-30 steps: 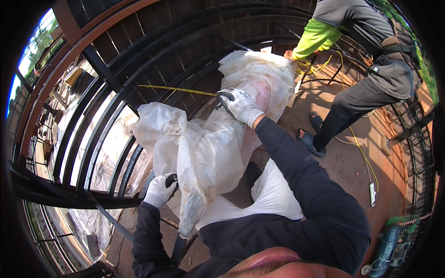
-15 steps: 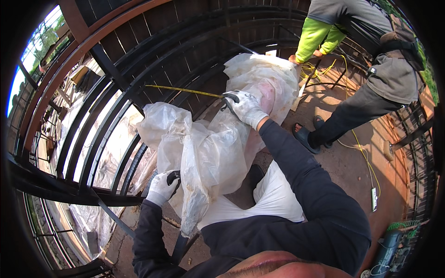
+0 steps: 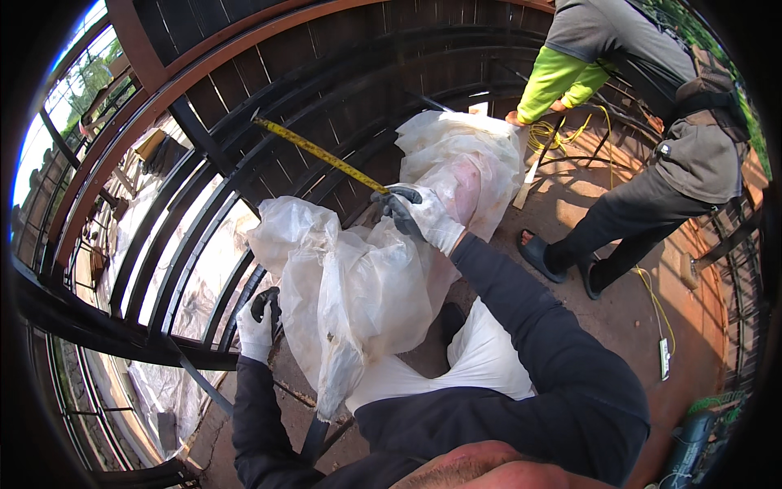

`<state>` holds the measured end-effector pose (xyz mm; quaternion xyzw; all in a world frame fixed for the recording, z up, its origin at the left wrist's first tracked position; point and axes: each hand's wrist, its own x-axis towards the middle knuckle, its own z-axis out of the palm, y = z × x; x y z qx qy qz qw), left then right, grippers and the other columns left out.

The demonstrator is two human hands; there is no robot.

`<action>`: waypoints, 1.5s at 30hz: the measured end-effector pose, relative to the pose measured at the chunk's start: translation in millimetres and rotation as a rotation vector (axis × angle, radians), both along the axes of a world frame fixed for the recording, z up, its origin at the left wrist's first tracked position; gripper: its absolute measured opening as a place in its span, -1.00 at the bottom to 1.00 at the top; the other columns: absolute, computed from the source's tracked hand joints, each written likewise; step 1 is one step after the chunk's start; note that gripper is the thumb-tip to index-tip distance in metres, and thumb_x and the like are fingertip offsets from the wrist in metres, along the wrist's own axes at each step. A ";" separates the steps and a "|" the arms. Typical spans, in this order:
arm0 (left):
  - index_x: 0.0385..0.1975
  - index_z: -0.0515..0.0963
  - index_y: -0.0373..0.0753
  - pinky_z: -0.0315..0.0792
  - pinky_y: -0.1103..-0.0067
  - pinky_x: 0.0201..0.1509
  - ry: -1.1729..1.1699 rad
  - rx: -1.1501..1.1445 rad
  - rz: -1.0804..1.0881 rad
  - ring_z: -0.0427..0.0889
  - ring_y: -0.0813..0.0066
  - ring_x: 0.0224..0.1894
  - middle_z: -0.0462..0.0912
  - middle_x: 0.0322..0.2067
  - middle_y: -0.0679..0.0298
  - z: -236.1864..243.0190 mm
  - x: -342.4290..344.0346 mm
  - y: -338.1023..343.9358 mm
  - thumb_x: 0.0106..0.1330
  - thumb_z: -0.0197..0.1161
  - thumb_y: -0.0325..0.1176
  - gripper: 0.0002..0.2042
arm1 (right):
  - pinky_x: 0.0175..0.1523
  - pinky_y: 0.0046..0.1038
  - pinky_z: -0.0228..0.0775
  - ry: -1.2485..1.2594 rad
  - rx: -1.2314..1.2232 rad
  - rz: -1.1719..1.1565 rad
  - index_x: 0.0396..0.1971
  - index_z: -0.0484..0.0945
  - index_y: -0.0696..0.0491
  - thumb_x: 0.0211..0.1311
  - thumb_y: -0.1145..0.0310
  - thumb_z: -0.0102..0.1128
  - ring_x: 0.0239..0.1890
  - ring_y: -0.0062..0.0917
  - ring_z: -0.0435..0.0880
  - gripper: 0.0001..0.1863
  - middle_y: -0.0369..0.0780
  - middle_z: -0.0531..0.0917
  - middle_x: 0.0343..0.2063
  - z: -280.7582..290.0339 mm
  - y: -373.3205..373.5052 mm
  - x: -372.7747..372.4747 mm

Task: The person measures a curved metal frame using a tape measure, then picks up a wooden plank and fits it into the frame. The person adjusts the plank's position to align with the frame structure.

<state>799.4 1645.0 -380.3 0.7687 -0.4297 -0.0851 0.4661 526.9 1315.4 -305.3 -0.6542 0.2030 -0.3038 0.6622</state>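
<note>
My right hand (image 3: 428, 213), in a white glove with dark fingertips, is closed on a tape measure at the centre. Its case is mostly hidden by the fingers. The yellow blade (image 3: 322, 155) sticks out to the upper left, its end in front of the black curved rails. Below the hand, crumpled translucent plastic sheeting (image 3: 366, 277) drapes over something pinkish. My left hand (image 3: 257, 324), gloved alike, is raised between the sheet's left edge and the rails (image 3: 191, 244). Its fingers are bent but apart, and nothing shows in them.
At the upper right a co-worker (image 3: 643, 155) in grey and lime sleeves bends over, hands by the sheet's far end. A yellow cord (image 3: 554, 134) lies coiled there and runs to a white power strip (image 3: 665, 359). A dark cylinder (image 3: 688, 444) stands at the lower right.
My left hand has come off the sheet's edge and moved left toward the rails. The tape blade now appears larger and steeper, with its end higher. The co-worker's feet have shifted.
</note>
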 end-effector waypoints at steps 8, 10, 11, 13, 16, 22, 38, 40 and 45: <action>0.06 0.56 -0.34 0.48 0.45 0.12 -0.214 0.080 0.324 0.64 0.27 0.02 0.67 -0.03 0.09 35.1 35.9 32.7 0.44 0.08 -0.29 -0.67 | 0.14 -0.21 0.37 0.247 -0.681 0.072 -0.08 0.62 -0.01 0.36 0.17 -0.01 0.00 -0.18 0.59 -0.68 -0.10 0.66 -0.14 3.6 35.6 12.4; 0.07 0.56 -0.32 0.43 0.45 0.19 -0.171 0.127 0.412 0.61 0.26 0.08 0.66 0.00 0.11 26.3 49.8 49.8 0.46 0.05 -0.22 -0.64 | 0.17 -0.24 0.37 0.363 -0.694 0.108 -0.05 0.59 0.04 0.38 0.18 -0.01 0.02 -0.19 0.58 -0.67 -0.11 0.64 -0.08 15.3 50.4 12.7; 0.07 0.56 -0.31 0.43 0.45 0.19 -0.197 0.129 0.394 0.61 0.26 0.08 0.65 0.01 0.11 24.8 51.5 46.6 0.46 0.05 -0.22 -0.65 | 0.18 -0.23 0.37 0.349 -0.737 0.128 -0.05 0.59 0.03 0.38 0.20 -0.02 0.02 -0.19 0.58 -0.68 -0.11 0.64 -0.07 8.9 47.6 13.6; 0.03 0.57 -0.40 0.51 0.43 0.08 -0.196 0.068 0.390 0.66 0.24 0.00 0.67 -0.03 0.04 26.0 45.1 40.3 0.44 0.04 -0.31 -0.67 | 0.18 -0.23 0.37 0.357 -0.751 0.144 -0.09 0.60 0.04 0.38 0.23 -0.02 0.02 -0.18 0.58 -0.71 -0.11 0.64 -0.09 7.2 49.2 14.7; 0.02 0.58 -0.38 0.53 0.44 0.04 -0.347 0.301 0.525 0.67 0.25 -0.03 0.69 -0.07 0.06 15.4 35.4 33.7 0.43 0.07 -0.30 -0.67 | 0.14 -0.22 0.39 0.280 -0.632 0.071 -0.14 0.59 0.05 0.36 0.24 -0.01 0.00 -0.17 0.58 -0.73 -0.11 0.65 -0.13 -13.3 45.2 18.0; -0.08 0.61 -0.39 0.54 0.46 -0.19 0.108 0.247 0.562 0.67 0.32 -0.27 0.72 -0.27 0.14 68.2 -54.9 -10.2 0.39 0.13 -0.31 -0.72 | -0.40 -0.45 0.41 0.142 0.204 0.086 -0.29 0.65 0.01 0.33 0.30 0.05 -0.53 -0.55 0.59 -0.80 -0.33 0.63 -0.56 10.7 32.1 2.8; -0.19 0.67 -0.29 0.57 0.51 -0.33 0.050 1.084 -0.936 0.71 0.48 -0.44 0.75 -0.44 0.20 345.6 -431.5 -80.8 0.33 0.19 -0.19 -0.71 | -0.48 -0.36 0.45 0.816 0.681 -0.456 -0.43 0.69 -0.07 0.19 0.14 0.21 -0.56 -0.45 0.67 -0.80 -0.25 0.66 -0.59 87.6 305.3 -653.7; -0.27 0.69 -0.23 0.52 0.48 -0.39 -0.093 0.983 -1.185 0.70 0.46 -0.46 0.74 -0.46 0.25 345.1 -472.3 -97.5 0.35 0.11 -0.14 -0.69 | -0.61 -0.31 0.28 0.239 1.326 -0.908 -0.61 0.56 -0.04 0.24 0.21 0.12 -0.75 -0.37 0.47 -0.75 -0.23 0.50 -0.74 90.6 384.3 -726.0; -0.32 0.66 -0.26 0.51 0.46 -0.35 -0.143 1.106 -1.312 0.70 0.41 -0.43 0.73 -0.44 0.21 320.3 -632.0 -159.1 0.38 0.09 -0.11 -0.66 | -0.41 -0.30 0.19 -0.890 1.626 -0.418 -0.52 0.36 -0.01 0.22 0.26 -0.07 -0.46 -0.40 0.45 -0.83 -0.24 0.40 -0.58 35.1 569.5 -860.2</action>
